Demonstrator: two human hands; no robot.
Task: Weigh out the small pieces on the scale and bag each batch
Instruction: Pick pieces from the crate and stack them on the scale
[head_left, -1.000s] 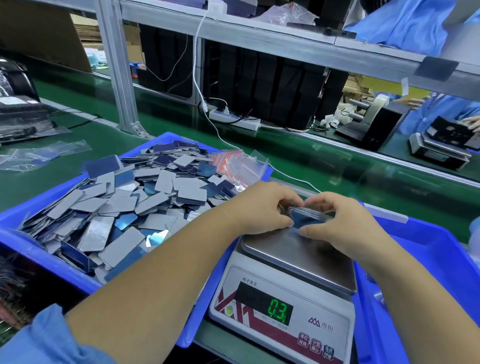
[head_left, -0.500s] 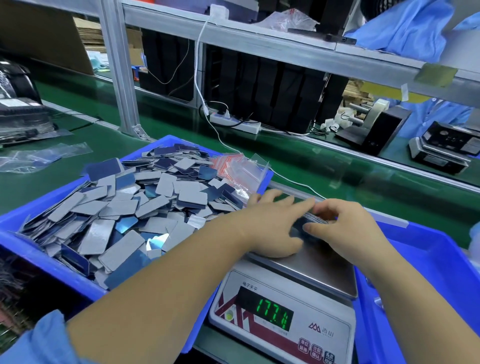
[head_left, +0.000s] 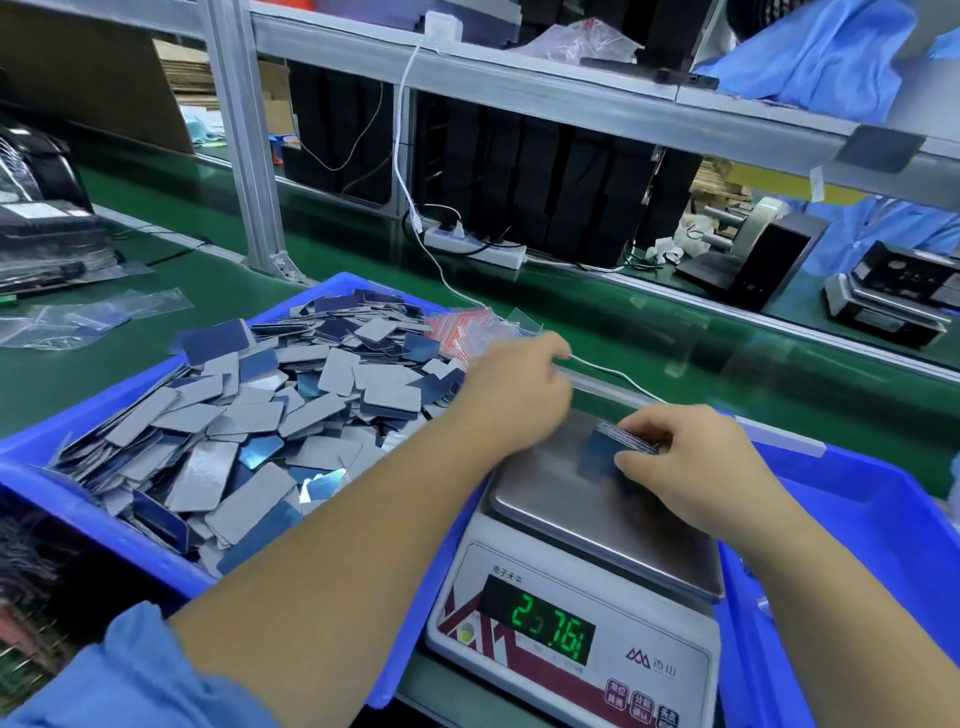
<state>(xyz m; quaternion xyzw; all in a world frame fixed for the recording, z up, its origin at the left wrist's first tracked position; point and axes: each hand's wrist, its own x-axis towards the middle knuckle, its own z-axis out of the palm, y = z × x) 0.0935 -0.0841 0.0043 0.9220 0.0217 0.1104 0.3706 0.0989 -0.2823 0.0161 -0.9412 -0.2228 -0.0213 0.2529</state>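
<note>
My right hand (head_left: 691, 462) pinches a stack of small pieces (head_left: 621, 441) on the scale (head_left: 582, 525) pan. My left hand (head_left: 519, 389), motion-blurred, reaches toward the bags (head_left: 467, 327) in the blue bin (head_left: 104, 525); its grip I cannot tell. The display digits (head_left: 550, 626) are partly illegible.

I see a green conveyor belt (head_left: 597, 317) | grey aluminium shelf frame (head_left: 244, 156) above | white power strip (head_left: 475, 249) beneath | black stacked boxes (head_left: 545, 182) behind.

Head-worn camera looks forward and down, close over the scale (head_left: 597, 514)
</note>
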